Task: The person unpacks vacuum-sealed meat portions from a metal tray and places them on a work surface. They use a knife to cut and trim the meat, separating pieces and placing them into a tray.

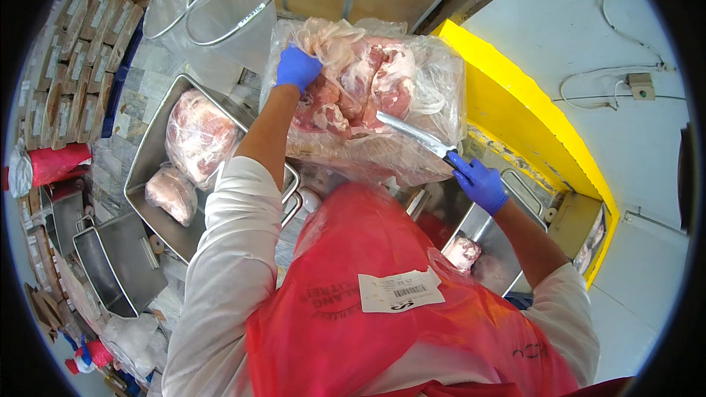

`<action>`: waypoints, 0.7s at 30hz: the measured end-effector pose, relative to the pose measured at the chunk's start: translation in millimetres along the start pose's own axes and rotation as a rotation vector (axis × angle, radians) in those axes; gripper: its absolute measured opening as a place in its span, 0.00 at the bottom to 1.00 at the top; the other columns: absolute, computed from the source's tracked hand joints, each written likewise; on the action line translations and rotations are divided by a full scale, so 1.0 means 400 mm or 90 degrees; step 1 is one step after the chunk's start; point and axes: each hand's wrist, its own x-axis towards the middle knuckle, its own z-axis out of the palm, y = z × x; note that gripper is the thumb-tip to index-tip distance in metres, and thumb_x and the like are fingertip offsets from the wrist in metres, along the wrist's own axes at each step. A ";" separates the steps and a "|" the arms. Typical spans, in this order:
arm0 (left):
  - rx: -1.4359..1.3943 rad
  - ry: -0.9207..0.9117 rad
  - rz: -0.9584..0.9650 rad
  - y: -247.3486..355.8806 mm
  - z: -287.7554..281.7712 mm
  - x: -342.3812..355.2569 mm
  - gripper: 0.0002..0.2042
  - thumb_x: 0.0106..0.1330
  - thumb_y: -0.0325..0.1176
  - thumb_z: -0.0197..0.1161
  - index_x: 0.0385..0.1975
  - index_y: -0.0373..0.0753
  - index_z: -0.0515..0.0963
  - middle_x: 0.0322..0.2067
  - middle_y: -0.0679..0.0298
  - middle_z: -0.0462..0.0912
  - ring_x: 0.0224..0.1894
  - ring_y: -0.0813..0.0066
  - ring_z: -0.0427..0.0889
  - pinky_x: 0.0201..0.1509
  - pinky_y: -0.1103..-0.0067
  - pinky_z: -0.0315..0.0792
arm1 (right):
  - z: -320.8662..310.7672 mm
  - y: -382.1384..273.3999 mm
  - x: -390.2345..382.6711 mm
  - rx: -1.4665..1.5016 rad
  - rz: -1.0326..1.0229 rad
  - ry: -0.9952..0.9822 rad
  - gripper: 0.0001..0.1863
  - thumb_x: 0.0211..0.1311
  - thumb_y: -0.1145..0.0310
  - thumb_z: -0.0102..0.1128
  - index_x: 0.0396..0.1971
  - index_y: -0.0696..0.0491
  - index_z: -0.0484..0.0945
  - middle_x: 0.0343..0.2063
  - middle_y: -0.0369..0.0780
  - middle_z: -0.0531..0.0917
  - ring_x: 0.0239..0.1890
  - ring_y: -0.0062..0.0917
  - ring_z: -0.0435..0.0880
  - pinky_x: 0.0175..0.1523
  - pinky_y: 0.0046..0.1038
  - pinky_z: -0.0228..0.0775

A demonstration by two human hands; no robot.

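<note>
In front of me stands a box wrapped and lined with clear plastic [346,153]. Inside it lie several large pieces of raw pink meat [393,84] with white fat. My left hand [299,68], in a blue glove, is closed at the box's upper left corner on the bunched plastic liner; its fingertips are partly hidden. My right hand [479,184], also gloved in blue, grips the dark handle of a knife [412,132]. Its long, light blade points up and left over the box's right part, with the tip near the meat.
Left of the box is a metal tub [136,184] holding two plastic-wrapped meat pieces [200,132]. Another metal tub [485,239] with meat is below my right hand. A clear bag on a hoop [232,26], stacked cartons [81,59] and a yellow barrier [529,110] surround the area.
</note>
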 end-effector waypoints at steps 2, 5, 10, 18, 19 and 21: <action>0.009 0.025 0.007 -0.046 0.015 0.016 0.21 0.65 0.49 0.58 0.44 0.36 0.82 0.44 0.40 0.82 0.47 0.39 0.81 0.51 0.57 0.77 | 0.069 0.010 -0.002 0.050 0.001 0.021 0.26 0.66 0.57 0.61 0.64 0.30 0.72 0.22 0.41 0.74 0.16 0.36 0.75 0.21 0.38 0.69; -0.004 0.009 0.044 -0.077 0.026 0.027 0.20 0.66 0.49 0.58 0.41 0.36 0.83 0.41 0.40 0.83 0.45 0.39 0.82 0.49 0.57 0.77 | 0.148 0.014 -0.012 0.057 0.031 0.037 0.26 0.66 0.57 0.61 0.64 0.31 0.73 0.23 0.41 0.74 0.17 0.37 0.77 0.22 0.39 0.70; 0.014 0.059 0.060 -0.094 0.022 0.041 0.20 0.66 0.48 0.58 0.38 0.35 0.83 0.36 0.40 0.83 0.43 0.40 0.82 0.45 0.57 0.77 | 0.201 0.004 -0.042 0.092 0.067 0.073 0.26 0.65 0.56 0.62 0.64 0.31 0.72 0.23 0.41 0.74 0.19 0.37 0.78 0.24 0.39 0.72; -0.130 0.102 0.042 -0.111 -0.003 0.046 0.21 0.66 0.47 0.61 0.40 0.29 0.81 0.39 0.40 0.84 0.43 0.44 0.84 0.46 0.61 0.77 | 0.106 -0.132 -0.099 0.074 0.163 0.100 0.26 0.64 0.55 0.63 0.63 0.33 0.74 0.24 0.41 0.76 0.20 0.37 0.79 0.25 0.38 0.72; -0.216 0.135 0.135 -0.076 -0.022 0.035 0.20 0.67 0.45 0.61 0.42 0.29 0.80 0.40 0.43 0.84 0.44 0.48 0.84 0.47 0.63 0.77 | 0.098 -0.149 -0.117 0.077 0.180 0.096 0.26 0.64 0.55 0.64 0.63 0.34 0.74 0.25 0.41 0.76 0.20 0.38 0.79 0.25 0.39 0.72; -0.389 0.194 0.317 -0.016 -0.053 0.013 0.18 0.69 0.41 0.61 0.46 0.30 0.78 0.44 0.48 0.83 0.47 0.56 0.83 0.50 0.67 0.76 | 0.108 -0.163 -0.160 0.127 0.203 0.128 0.27 0.63 0.56 0.65 0.63 0.35 0.74 0.25 0.41 0.77 0.21 0.38 0.80 0.26 0.39 0.73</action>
